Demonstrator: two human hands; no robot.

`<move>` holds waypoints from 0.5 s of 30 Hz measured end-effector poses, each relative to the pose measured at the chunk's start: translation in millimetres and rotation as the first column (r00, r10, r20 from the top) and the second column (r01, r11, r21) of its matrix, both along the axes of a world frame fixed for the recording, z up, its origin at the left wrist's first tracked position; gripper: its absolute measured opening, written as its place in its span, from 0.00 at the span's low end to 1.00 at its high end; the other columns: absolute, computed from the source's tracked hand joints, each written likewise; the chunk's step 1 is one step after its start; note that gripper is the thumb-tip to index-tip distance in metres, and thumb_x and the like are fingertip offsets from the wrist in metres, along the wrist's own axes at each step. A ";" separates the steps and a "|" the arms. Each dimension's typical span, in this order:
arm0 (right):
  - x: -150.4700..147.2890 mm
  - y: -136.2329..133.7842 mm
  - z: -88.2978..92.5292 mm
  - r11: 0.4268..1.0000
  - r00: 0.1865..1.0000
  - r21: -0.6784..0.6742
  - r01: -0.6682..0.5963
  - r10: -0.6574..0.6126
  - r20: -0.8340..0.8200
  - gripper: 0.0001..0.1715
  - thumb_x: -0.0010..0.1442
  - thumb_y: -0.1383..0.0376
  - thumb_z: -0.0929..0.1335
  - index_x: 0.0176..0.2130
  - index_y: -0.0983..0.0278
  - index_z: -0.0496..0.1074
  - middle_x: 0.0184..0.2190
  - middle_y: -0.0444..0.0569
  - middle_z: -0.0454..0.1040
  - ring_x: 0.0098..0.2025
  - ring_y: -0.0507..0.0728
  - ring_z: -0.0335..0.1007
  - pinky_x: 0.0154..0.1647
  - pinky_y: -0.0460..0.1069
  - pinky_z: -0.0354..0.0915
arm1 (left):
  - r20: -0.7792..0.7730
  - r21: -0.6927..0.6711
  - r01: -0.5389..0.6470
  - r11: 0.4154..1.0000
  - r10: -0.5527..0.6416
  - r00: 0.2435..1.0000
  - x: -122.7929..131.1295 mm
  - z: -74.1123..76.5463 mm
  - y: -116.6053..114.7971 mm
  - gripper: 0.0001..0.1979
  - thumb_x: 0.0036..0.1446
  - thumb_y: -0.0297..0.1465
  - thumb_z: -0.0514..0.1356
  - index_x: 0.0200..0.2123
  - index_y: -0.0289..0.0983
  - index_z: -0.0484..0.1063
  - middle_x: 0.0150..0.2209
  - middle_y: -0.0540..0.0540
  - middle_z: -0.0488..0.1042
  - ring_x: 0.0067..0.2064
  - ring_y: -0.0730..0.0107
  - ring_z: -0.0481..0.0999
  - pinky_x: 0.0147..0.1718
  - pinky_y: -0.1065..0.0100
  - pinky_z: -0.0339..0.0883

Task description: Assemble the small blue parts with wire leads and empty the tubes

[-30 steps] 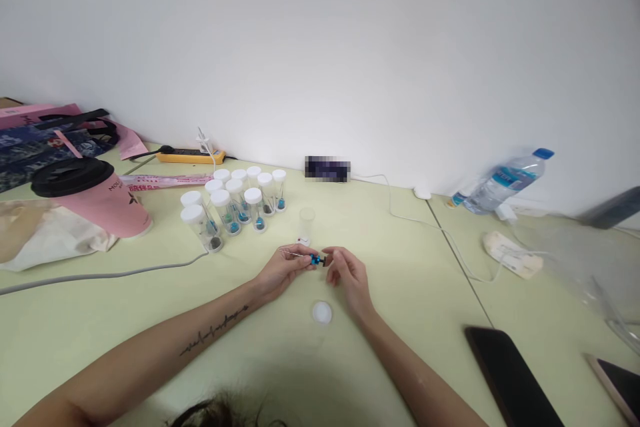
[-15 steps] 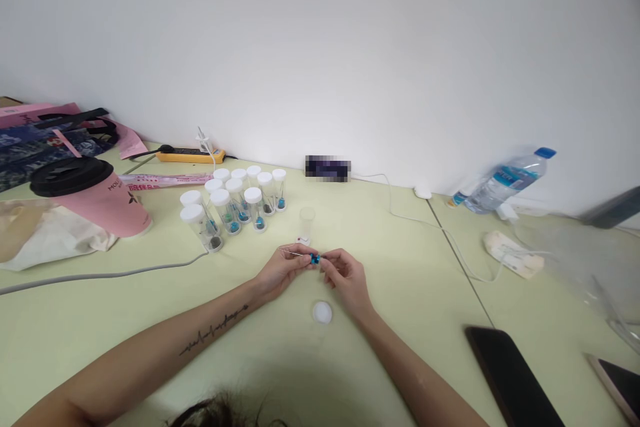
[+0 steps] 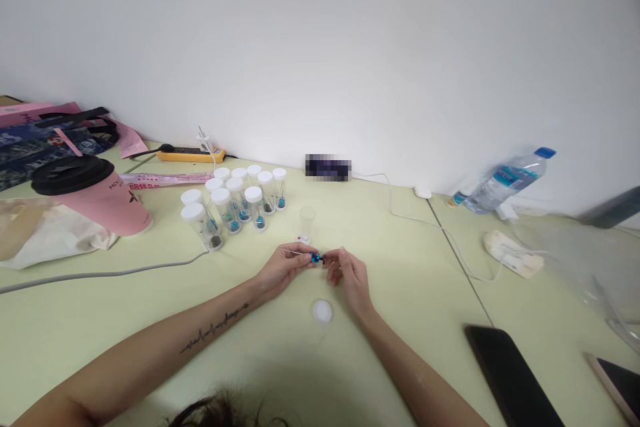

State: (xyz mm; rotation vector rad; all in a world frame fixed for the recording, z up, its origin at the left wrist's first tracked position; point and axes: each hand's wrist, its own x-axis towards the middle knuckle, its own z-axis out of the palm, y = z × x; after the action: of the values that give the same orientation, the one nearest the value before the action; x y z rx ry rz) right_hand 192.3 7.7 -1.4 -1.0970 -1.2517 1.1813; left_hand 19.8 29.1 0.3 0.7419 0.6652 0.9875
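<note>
My left hand (image 3: 284, 268) is closed in a pinch on a small shiny blue piece (image 3: 315, 257). Thin pale stems or wires run back from the piece across the fingers. A short dark tip (image 3: 323, 260) sticks out on its right side. Close to that tip is my right hand (image 3: 350, 278), its thumb lifted and its fingers apart; whether a fingertip touches the tip is too small to tell. Just beyond the hands stands an uncapped clear tube (image 3: 307, 220) with a small red mark at its base. A round white cap (image 3: 323, 311) lies nearer me.
Several white-capped clear tubes (image 3: 259, 210) with blue or dark bits stand at left. Further left are a pink cup (image 3: 103, 197) and a yellow power strip (image 3: 193, 156). On the right lie a water bottle (image 3: 510, 181), a white cable (image 3: 445, 230) and a black phone (image 3: 510, 373).
My right hand has drawn back slightly to the right and its fingers have loosened from the blue piece, so the dark tip now shows. My left hand has stayed in place.
</note>
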 end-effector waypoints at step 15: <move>-0.3 -0.4 1.4 1.000 0.999 -0.005 0.020 -0.020 -0.030 0.29 0.62 0.47 0.60 0.32 0.67 0.74 0.23 0.47 0.70 0.19 0.49 0.63 0.18 0.44 0.59 | -0.006 -0.004 -0.006 1.000 0.006 1.000 -0.1 -1.7 0.4 0.11 0.45 0.29 0.70 0.34 0.31 0.78 0.34 0.44 0.79 0.34 0.74 0.76 0.41 0.71 0.66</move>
State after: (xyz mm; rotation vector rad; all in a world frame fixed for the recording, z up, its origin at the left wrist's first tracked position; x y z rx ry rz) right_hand 192.0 7.3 0.0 -1.0888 -1.2132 1.1822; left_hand 19.7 29.5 -1.4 0.7397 0.6747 0.9892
